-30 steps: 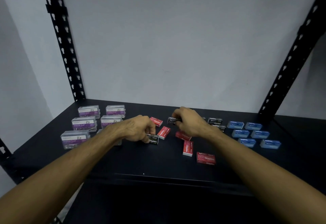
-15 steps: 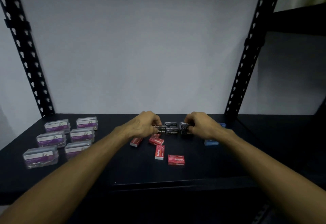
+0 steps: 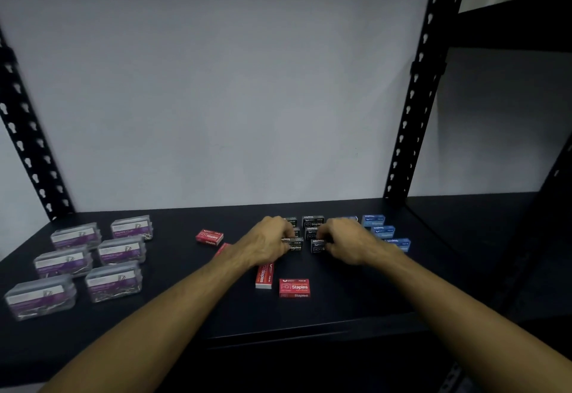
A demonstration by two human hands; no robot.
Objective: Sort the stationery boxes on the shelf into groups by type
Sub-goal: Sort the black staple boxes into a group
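— Where are your hands right now?

— Both on the black staple boxes [image 3: 312, 222] at the far middle of the shelf [image 3: 173, 309]. My left hand [image 3: 268, 240] is curled onto the near-left black box [image 3: 294, 245]; my right hand [image 3: 348, 239] is on the near-right black box [image 3: 317, 245]. Fingers are bent around them, but whether I'm pinching or only nudging, I cannot tell.

— And the rest?

— Clear paper clip boxes [image 3: 120, 250] grouped far left, blue boxes [image 3: 382, 231] just right of my right hand. Red staple boxes [image 3: 294, 288] lie scattered nearer me and to the left.

— So what decides the next move?

— I'd say the reds. One red box [image 3: 263, 275] sits just near my left wrist, its long axis running near-to-far, while its neighbour lies crosswise. The left hand is nearer, so I'd turn it to match.
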